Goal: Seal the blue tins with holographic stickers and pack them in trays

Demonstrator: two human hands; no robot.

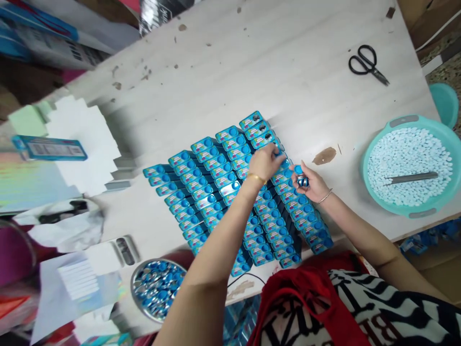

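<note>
While most boxes (225, 134) show blue caps (208, 142); three far ones (248, 122) look open; right hand (315, 186) grasps loose caps (303, 182); left hand (263, 166) at boxes, grip unclear.

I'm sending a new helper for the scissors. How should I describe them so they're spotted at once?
On the pale table, find the big turquoise tub at the right. Beyond it, farther from the person, the scissors lie on bare tabletop. Their two black looped handles set them apart.
</note>
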